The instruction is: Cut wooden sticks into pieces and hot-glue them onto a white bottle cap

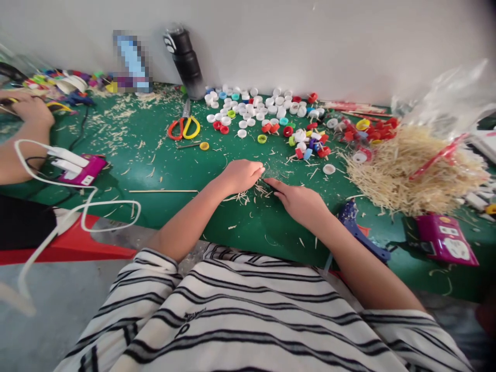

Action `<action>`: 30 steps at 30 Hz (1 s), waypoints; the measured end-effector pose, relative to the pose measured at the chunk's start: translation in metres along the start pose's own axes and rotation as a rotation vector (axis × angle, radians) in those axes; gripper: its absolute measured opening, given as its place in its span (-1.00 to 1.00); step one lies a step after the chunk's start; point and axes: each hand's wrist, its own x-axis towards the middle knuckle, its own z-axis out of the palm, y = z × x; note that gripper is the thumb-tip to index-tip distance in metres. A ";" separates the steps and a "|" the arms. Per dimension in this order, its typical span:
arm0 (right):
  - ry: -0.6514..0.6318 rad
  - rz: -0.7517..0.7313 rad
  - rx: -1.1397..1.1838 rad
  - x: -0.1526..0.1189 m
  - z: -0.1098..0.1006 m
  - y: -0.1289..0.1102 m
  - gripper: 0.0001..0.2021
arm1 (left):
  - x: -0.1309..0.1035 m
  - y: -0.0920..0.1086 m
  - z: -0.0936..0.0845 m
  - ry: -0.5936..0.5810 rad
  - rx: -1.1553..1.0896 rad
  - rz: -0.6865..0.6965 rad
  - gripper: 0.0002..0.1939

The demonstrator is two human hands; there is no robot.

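Over the green table (186, 173), my left hand (242, 175) has its fingers pinched together; what they hold is too small to make out. Just to its right, my right hand (296, 201) is closed on a dark, thin tool, possibly a knife (270, 183), its tip pointing toward my left fingertips. Pale wood shavings (261, 190) lie below and between both hands. A thin wooden stick (163, 191) rests left of my left wrist. Beyond my hands are many loose bottle caps (251, 111), mostly white, and a group of coloured caps (310, 142).
Orange-yellow scissors (185, 124) and a black bottle (186, 64) stand further back. At right are a straw-like stick pile (414, 165), a blue glue gun (358, 232) and a purple box (447, 239). Another person's hand (29, 108), a white cable (93, 206) and a purple power block (83, 170) are left.
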 end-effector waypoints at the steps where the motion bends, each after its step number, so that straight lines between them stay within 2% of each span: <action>1: -0.002 0.006 -0.014 0.002 0.001 -0.003 -0.48 | 0.000 0.000 0.001 0.003 0.017 0.015 -0.62; 7: -0.008 -0.004 0.019 0.004 -0.001 -0.006 -0.48 | -0.002 -0.004 0.000 0.005 0.042 -0.004 -0.60; 18: -0.077 -0.021 0.140 -0.016 -0.011 0.019 -0.50 | -0.001 -0.002 -0.002 -0.003 0.000 -0.041 -0.63; 25: -0.049 -0.042 0.124 -0.018 -0.010 0.022 -0.49 | -0.005 -0.007 0.002 0.065 -0.059 -0.049 -0.72; 30: -0.004 -0.048 0.060 -0.018 -0.011 0.021 -0.51 | -0.006 -0.006 -0.001 0.056 -0.117 -0.015 -0.80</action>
